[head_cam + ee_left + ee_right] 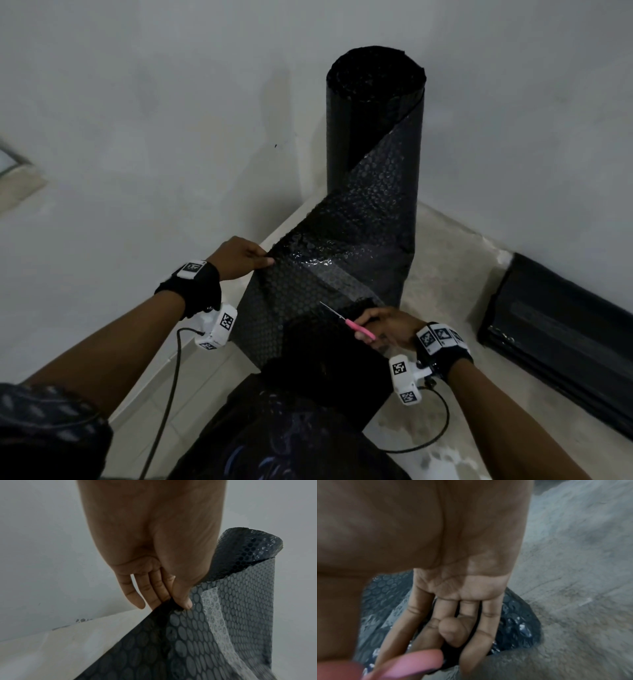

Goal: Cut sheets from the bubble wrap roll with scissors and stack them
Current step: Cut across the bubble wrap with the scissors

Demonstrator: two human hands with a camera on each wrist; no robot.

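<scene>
We find no legible words, brand names or numbers in any view. The only signs are black-and-white square coded markers (227, 321) printed on the white camera housings strapped to both wrists, seen from the head camera; they carry block patterns, not letters or digits. The black bubble wrap roll (375, 113) and the pink-handled scissors (359, 327) bear no readable label that we can make out.

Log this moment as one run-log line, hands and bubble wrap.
left hand: pinches sheet edge | right hand: holds pink scissors at sheet | roll: upright in corner | cut: not visibly begun
</scene>
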